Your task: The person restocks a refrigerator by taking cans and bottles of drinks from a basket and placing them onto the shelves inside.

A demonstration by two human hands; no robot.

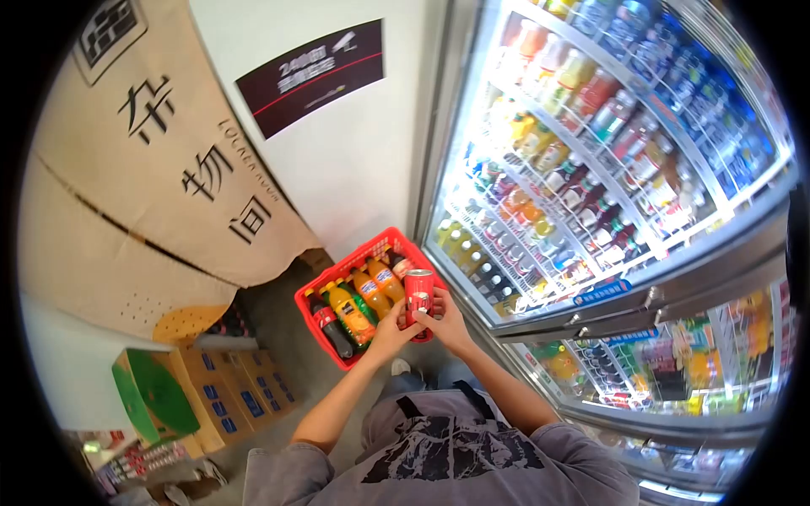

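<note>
A red drink can [418,289] is held upright in front of me between both hands. My left hand [394,331] grips its lower left side, and my right hand [447,322] wraps its right side with the fingers closed. Behind and left of the can is a red plastic basket [305,305]. Several bottles lie in it: a dark cola bottle [332,326], a yellow juice bottle [349,309] and orange soda bottles [381,280] among them. The can and my hands cover the basket's right part.
A lit drinks fridge [498,325] with shelves of bottles fills the right side. Cardboard boxes [211,388] stand at the lower left, under a beige curtain [169,169]. A dark sign [312,76] is on the white wall behind the basket.
</note>
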